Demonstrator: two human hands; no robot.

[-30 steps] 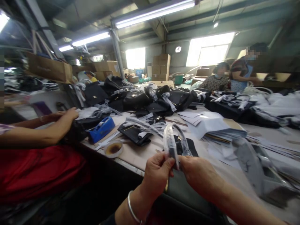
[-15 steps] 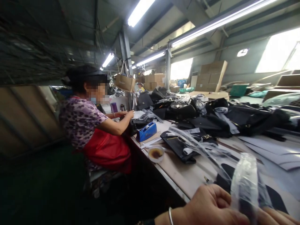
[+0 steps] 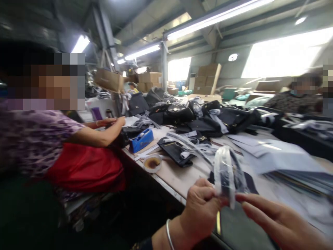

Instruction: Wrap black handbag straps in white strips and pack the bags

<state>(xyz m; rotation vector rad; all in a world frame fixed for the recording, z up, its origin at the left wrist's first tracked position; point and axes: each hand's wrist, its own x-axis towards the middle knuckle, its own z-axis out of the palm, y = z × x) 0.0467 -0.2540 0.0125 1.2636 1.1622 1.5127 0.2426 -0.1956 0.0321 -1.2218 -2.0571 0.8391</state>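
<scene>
My left hand, a bangle on its wrist, pinches the lower end of a black strap wrapped in clear plastic that arches up in front of me. My right hand is on the strap's other end, fingers stretched out along it and blurred. Under both hands lies a dark bag at the edge of the worktable.
A person in a patterned top and red apron sits close on my left, hands at a black bag by a blue tape dispenser. A tape roll, black bags, white paper sheets cover the table. Other workers sit far right.
My view swung left toward the seated person, then partly back right. Both hands have kept the plastic-wrapped strap between them throughout.
</scene>
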